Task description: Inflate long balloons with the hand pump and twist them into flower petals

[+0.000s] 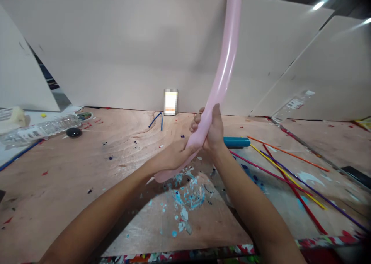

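Observation:
A long, inflated pink modelling balloon [224,70] rises from my hands past the top edge of the view, curving a little. My right hand [213,128] wraps round it above the table, thumb up along its side. Just below and to the left, my left hand [176,152] is closed round the lower part, with the balloon's lower end sticking out beneath the wrist. A teal cylinder, seemingly a balloon pump [237,142], lies partly hidden behind my right hand.
Several uninflated balloons, among them an orange one [290,154] and a red one [307,206], lie at right near a black phone-like object [358,176]. Plastic bottles [43,128] lie left and lean right [294,105]. A bright screen [171,102] stands against the white panel [116,55].

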Available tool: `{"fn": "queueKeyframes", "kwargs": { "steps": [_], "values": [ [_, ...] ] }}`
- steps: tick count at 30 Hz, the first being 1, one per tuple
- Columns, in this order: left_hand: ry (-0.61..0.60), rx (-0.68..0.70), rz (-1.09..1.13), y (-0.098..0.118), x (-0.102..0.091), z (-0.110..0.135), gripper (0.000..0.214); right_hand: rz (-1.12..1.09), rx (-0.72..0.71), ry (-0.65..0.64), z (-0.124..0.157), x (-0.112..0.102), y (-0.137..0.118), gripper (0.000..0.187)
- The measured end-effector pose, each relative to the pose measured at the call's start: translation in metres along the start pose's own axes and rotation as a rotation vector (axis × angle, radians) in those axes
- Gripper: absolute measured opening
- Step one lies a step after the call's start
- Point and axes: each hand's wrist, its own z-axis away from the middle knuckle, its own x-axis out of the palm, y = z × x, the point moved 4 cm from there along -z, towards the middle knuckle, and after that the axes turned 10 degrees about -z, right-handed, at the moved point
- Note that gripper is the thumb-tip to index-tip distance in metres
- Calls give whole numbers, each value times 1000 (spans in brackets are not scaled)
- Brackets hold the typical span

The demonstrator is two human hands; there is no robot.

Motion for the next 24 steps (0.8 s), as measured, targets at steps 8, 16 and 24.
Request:
{"fn": "queueKeyframes", "kwargs": {
  "steps": [8, 16, 24],
  "values": [
    [-167, -92, 448, -5, -7, -2, 35, 50, 19, -16, 3, 4, -2, 46],
    [34, -40, -32, 4, -14, 5, 45, -117, 7, 60, -2, -2, -29, 52],
    [171, -55, -434, -3, -4, 3, 62, -112, -59, 36, 5, 4, -5, 57]
  ]
}}
